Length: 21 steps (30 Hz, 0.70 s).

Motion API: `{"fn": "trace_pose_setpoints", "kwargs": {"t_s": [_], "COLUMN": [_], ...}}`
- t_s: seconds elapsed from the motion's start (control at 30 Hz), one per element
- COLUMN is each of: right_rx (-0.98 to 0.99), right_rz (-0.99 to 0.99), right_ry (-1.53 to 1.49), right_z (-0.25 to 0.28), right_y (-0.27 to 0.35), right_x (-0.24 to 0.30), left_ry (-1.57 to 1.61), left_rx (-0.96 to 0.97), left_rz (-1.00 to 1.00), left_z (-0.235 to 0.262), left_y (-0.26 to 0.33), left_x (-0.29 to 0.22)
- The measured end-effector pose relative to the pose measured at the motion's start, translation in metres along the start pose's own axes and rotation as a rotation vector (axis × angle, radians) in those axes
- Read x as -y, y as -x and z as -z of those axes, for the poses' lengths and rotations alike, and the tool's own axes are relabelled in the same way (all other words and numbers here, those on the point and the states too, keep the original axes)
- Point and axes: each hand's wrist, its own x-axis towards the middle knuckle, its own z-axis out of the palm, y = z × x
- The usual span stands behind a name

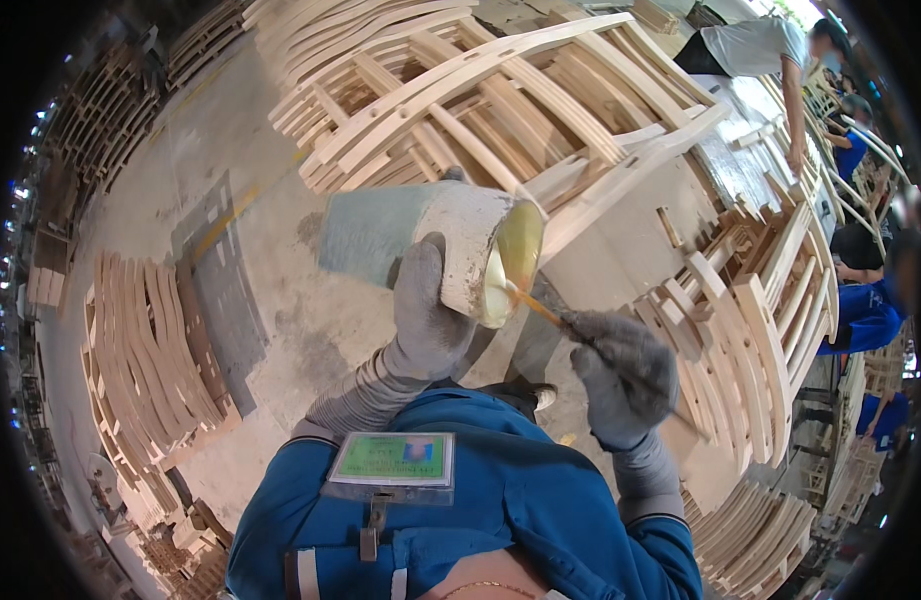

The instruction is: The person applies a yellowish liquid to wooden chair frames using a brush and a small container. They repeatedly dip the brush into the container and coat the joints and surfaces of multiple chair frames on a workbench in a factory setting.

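My left hand (pixel 426 295), in a grey glove, is wrapped around a tilted container (pixel 381 225). The container is pale blue-green at its base and coated in whitish crust near the mouth; its inside looks yellowish, with a pale smear at the lower lip. In my right hand (pixel 626 375), also gloved and dark with stains, is a thin stick (pixel 541 308) with an orange-brown front part. The stick's tip reaches the container's mouth, and its other end pokes out past my palm. Whether it ends in bristles I cannot tell.
Right ahead lies a large stack of curved wooden frames (pixel 501 100). More wooden parts stand on the left (pixel 151 350) and on the right (pixel 751 350). A person in a white shirt (pixel 751 48) bends over a table at the far right; others in blue are beyond.
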Motion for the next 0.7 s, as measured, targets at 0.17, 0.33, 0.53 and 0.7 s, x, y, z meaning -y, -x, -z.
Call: {"fn": "trace_pose_setpoints", "kwargs": {"t_s": [0.17,0.33,0.53,0.7], "right_rx": [0.091,-0.134,-0.233,-0.271], "right_rz": [0.130,-0.071,-0.001,-0.123], "right_ry": [-0.147,-0.258,-0.230,0.365], "right_z": [-0.069,-0.098,-0.122,-0.094], "right_y": [-0.016,-0.012,-0.016,-0.043], "right_x": [0.019,0.004,0.003,-0.019], "left_ry": [0.187,0.686,0.247,-1.078], "left_rx": [-0.089,-0.116,-0.215,-0.220], "left_rz": [-0.037,0.119,0.006,-0.467], "left_z": [0.073,0.082,0.095,0.150], "left_y": [-0.007,-0.015,-0.013,0.004], "left_x": [-0.039,-0.061,-0.046,-0.025]}}
